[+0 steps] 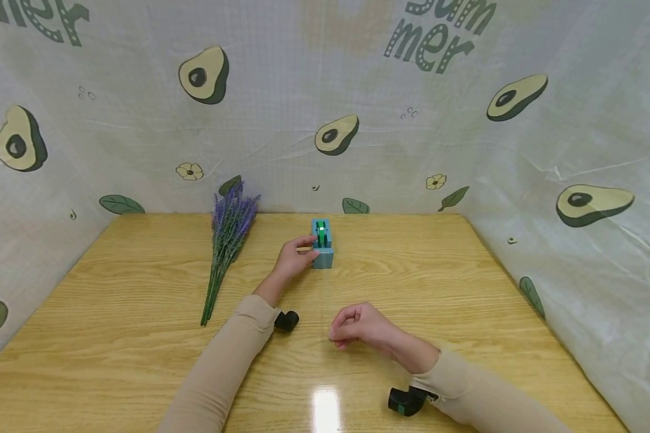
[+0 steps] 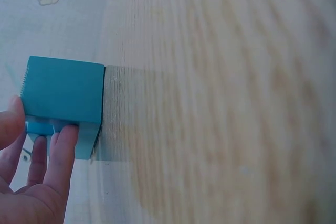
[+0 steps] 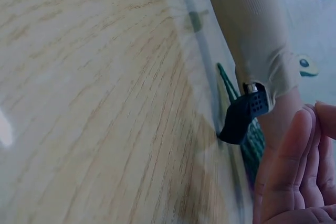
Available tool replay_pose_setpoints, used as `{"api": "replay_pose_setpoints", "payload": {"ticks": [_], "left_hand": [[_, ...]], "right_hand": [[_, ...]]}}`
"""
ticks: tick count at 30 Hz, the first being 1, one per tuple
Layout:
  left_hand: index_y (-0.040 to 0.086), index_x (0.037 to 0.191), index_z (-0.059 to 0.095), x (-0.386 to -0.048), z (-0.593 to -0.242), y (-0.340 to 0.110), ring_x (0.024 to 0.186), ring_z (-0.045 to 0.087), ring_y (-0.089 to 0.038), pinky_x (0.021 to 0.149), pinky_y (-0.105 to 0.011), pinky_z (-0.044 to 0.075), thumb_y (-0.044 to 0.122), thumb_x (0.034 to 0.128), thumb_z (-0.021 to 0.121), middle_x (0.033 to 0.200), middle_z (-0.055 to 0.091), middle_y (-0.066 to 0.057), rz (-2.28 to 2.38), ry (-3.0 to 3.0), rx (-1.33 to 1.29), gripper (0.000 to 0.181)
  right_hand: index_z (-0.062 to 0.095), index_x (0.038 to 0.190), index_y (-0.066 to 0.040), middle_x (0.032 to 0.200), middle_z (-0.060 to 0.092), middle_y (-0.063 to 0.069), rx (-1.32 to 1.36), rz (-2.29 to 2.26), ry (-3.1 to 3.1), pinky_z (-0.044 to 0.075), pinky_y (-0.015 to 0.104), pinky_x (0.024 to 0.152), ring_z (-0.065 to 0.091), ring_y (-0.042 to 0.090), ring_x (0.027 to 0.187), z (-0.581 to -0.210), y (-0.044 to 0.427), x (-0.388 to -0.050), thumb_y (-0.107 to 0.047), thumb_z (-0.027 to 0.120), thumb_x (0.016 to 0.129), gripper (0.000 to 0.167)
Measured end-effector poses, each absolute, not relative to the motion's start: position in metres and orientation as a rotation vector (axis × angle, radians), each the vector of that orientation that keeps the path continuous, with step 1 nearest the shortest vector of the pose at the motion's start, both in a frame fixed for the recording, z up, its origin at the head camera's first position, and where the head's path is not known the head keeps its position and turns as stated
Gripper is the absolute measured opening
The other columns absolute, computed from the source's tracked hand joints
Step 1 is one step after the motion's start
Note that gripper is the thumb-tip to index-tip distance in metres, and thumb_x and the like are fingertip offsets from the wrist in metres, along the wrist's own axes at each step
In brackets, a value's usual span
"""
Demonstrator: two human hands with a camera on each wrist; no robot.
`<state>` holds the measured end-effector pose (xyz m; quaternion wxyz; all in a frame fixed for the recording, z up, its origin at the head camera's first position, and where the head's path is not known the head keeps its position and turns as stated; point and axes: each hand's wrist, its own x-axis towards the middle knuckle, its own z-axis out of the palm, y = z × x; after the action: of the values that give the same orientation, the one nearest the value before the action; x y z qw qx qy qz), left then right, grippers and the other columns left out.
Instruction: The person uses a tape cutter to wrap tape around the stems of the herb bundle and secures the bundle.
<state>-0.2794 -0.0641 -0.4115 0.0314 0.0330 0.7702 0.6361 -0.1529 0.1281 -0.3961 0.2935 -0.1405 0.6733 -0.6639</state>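
Now left hand (image 1: 292, 260) grips blue tape dispenser (image 1: 323, 260) just right, long axis fore-aft; right hand (image 1: 364, 328) farther, fingers curled, apparently empty.

Free passage over the tabletop (image 1: 411, 258) right of the blue box (image 1: 324, 255); lavender bunch (image 1: 225, 252) an obstacle leftward

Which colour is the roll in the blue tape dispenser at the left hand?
The roll is green; it shows best in the head view.
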Motion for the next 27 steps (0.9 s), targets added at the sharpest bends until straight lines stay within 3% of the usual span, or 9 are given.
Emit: {"api": "replay_pose_setpoints", "payload": {"ticks": [8,15,27], "left_hand": [[0.006,0.127,0.056,-0.278,-0.414,-0.063,0.104,0.056,-0.028,0.079,-0.033,0.052,0.004,0.0878,0.064,0.121,0.053,-0.014,2.010,2.384,0.090,0.040],[0.005,0.125,0.058,-0.267,-0.409,-0.069,0.102,0.057,-0.027,0.080,-0.035,0.051,0.006,0.0878,0.065,0.118,0.058,-0.013,1.964,2.545,0.072,0.038],[0.007,0.124,0.059,-0.252,-0.401,-0.090,0.104,0.056,-0.027,0.083,-0.037,0.050,0.010,0.0888,0.065,0.116,0.059,-0.011,1.966,2.653,0.058,0.035]], "right_hand": [[0.065,0.081,0.005,0.071,0.066,0.006,-0.375,-1.778,1.785,0.052,0.027,0.062,0.060,0.012,0.062,-0.398,0.133,-0.148,-0.003,0.068,0.082,0.009],[0.065,0.079,0.000,0.071,0.066,0.005,-0.367,-1.783,1.786,0.052,0.027,0.062,0.061,0.012,0.063,-0.401,0.133,-0.147,-0.003,0.068,0.082,0.005],[0.064,0.079,0.003,0.072,0.066,0.006,-0.366,-1.831,1.744,0.051,0.026,0.061,0.061,0.013,0.063,-0.405,0.134,-0.146,-0.006,0.072,0.081,0.012]]}}
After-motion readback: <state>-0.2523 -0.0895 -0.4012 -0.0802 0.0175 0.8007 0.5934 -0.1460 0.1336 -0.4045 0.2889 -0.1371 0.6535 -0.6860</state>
